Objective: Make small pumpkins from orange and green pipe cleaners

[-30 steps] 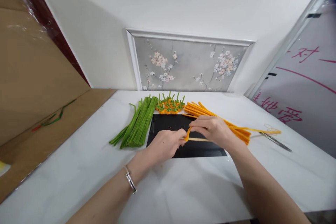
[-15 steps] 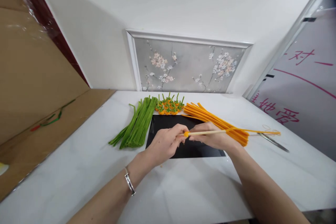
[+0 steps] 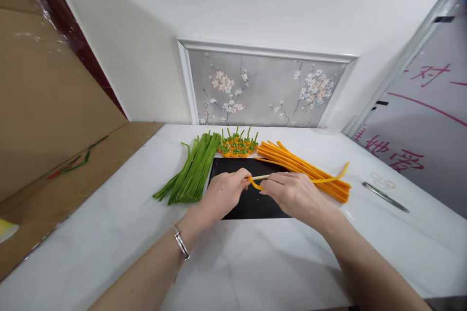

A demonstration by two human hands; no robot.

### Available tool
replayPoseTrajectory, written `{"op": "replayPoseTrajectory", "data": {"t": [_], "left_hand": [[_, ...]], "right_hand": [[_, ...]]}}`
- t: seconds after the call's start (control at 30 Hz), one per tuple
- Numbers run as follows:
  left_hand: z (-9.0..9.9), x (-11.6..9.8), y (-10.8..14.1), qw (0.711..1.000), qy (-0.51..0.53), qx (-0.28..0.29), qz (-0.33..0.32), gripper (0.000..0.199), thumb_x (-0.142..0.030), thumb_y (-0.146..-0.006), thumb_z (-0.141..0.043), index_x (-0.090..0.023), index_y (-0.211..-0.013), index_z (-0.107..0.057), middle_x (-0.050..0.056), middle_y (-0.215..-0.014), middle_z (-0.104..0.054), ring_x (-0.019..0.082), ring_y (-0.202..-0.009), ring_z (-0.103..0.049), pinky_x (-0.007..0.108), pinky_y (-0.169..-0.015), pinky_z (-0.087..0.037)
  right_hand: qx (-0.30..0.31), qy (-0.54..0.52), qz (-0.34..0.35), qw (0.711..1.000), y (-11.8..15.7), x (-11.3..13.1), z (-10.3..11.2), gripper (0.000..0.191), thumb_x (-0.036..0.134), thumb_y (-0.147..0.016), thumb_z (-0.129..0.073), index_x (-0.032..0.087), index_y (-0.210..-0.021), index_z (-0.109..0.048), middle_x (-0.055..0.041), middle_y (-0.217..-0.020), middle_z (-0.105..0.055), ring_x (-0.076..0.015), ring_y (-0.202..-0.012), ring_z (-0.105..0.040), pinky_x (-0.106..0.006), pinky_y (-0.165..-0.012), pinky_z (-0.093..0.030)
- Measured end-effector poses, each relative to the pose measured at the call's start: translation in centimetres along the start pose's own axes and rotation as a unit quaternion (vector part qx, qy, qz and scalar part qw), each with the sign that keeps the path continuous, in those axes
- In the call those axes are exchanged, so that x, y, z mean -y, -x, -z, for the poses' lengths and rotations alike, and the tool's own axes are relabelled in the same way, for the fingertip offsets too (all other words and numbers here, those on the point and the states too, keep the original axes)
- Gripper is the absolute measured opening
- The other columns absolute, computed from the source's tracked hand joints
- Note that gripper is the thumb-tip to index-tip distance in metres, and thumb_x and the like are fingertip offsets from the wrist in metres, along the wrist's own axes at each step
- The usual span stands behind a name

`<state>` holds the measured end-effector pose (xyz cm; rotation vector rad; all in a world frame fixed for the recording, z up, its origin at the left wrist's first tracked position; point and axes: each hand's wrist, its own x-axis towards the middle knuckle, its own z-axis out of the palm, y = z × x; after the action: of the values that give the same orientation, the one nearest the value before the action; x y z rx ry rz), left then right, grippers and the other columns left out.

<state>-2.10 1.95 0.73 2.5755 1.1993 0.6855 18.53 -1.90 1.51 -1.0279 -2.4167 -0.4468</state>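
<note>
My left hand [image 3: 225, 193], with a silver bracelet at the wrist, pinches the left end of a thin wooden stick [image 3: 261, 177] above the black mat [image 3: 237, 209]. An orange pipe cleaner [image 3: 256, 185] wraps the stick beside my left fingertips. My right hand [image 3: 297, 193] is closed on that pipe cleaner, whose free end sticks out to the right past the hand. The stick's right part is hidden behind my right hand. Behind the mat stand several small orange pieces with green tops [image 3: 239, 147].
Green pipe cleaners [image 3: 195, 170] lie in a bundle left of the mat, orange ones [image 3: 302, 165] to the right. Metal tweezers [image 3: 386, 197] and thin rings [image 3: 383, 181] lie farther right on the white table [image 3: 255, 262]. A framed flower panel [image 3: 262, 88] stands behind.
My right hand has turned palm down and draws the pipe cleaner near the stick. The stick's right part, seen earlier, is now covered by the hand. The view has shifted slightly.
</note>
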Motion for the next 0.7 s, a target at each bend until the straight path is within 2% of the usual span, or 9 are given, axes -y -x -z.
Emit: {"op": "replayPoseTrajectory", "data": {"t": [0.1, 0.17, 0.27, 0.4, 0.53, 0.63, 0.7], "left_hand": [[-0.2, 0.2, 0.0, 0.999, 0.039, 0.034, -0.007, 0.015, -0.019, -0.093, -0.046, -0.024, -0.096, -0.060, -0.004, -0.074, -0.067, 0.014, -0.066, -0.062, 0.022, -0.062, -0.040], [-0.2, 0.4, 0.0, 0.994, 0.092, 0.062, -0.019, 0.017, -0.016, -0.092, -0.046, -0.024, -0.095, -0.060, -0.004, -0.077, -0.068, 0.013, -0.068, -0.063, 0.021, -0.064, -0.042], [-0.1, 0.3, 0.1, 0.981, 0.155, 0.105, -0.051, 0.020, -0.011, -0.090, -0.044, -0.022, -0.090, -0.061, -0.003, -0.079, -0.069, 0.012, -0.072, -0.064, 0.019, -0.066, -0.044], [0.2, -0.3, 0.2, 0.969, 0.195, 0.134, -0.075, 0.020, -0.009, -0.088, -0.044, -0.020, -0.087, -0.061, -0.001, -0.079, -0.069, 0.011, -0.069, -0.064, 0.020, -0.065, -0.045], [0.6, -0.9, 0.4, 0.962, 0.236, 0.125, -0.060, 0.019, -0.010, -0.089, -0.045, -0.020, -0.091, -0.061, -0.002, -0.079, -0.069, 0.011, -0.070, -0.063, 0.020, -0.065, -0.046], [0.7, -1.0, 0.4, 0.956, 0.274, 0.093, -0.040, 0.017, -0.011, -0.090, -0.045, -0.019, -0.089, -0.060, -0.002, -0.079, -0.067, 0.010, -0.071, -0.064, 0.020, -0.068, -0.047], [0.7, -0.9, 0.3, 0.955, 0.288, 0.058, -0.021, 0.014, -0.014, -0.091, -0.045, -0.019, -0.091, -0.059, -0.002, -0.078, -0.067, 0.010, -0.070, -0.064, 0.020, -0.068, -0.048]], "right_hand": [[-0.055, -0.010, -0.008, 0.998, -0.2, -0.7, 0.1, 0.027, 0.030, -0.099, -0.049, 0.018, -0.083, -0.068, -0.0014, -0.072, -0.066, -0.0126, -0.064, -0.061, -0.025, -0.056, -0.036], [-0.067, -0.046, -0.032, 0.996, -0.2, -1.5, 0.1, 0.024, 0.031, -0.098, -0.051, 0.019, -0.089, -0.071, -0.0027, -0.080, -0.070, -0.0139, -0.072, -0.065, -0.025, -0.061, -0.042], [-0.059, -0.128, -0.053, 0.989, -0.2, -2.8, -0.1, 0.021, 0.031, -0.096, -0.054, 0.022, -0.094, -0.073, -0.0029, -0.089, -0.073, -0.0152, -0.079, -0.068, -0.026, -0.070, -0.050], [-0.031, -0.227, -0.068, 0.971, 0.0, -4.5, -0.8, 0.018, 0.033, -0.093, -0.060, 0.024, -0.092, -0.075, -0.0009, -0.089, -0.076, -0.0162, -0.080, -0.070, -0.028, -0.073, -0.054], [0.021, -0.299, -0.075, 0.951, 0.1, -5.2, -1.8, 0.022, 0.035, -0.094, -0.057, 0.023, -0.089, -0.074, -0.0013, -0.084, -0.075, -0.0154, -0.075, -0.069, -0.026, -0.068, -0.052], [0.068, -0.294, -0.072, 0.951, 0.2, -4.7, -2.4, 0.028, 0.036, -0.095, -0.053, 0.020, -0.083, -0.073, -0.0015, -0.073, -0.071, -0.0141, -0.064, -0.064, -0.024, -0.057, -0.046], [0.095, -0.282, -0.083, 0.951, 0.3, -3.9, -2.7, 0.026, 0.034, -0.096, -0.052, 0.021, -0.085, -0.071, -0.0005, -0.072, -0.069, -0.0130, -0.062, -0.061, -0.023, -0.055, -0.043]]}}
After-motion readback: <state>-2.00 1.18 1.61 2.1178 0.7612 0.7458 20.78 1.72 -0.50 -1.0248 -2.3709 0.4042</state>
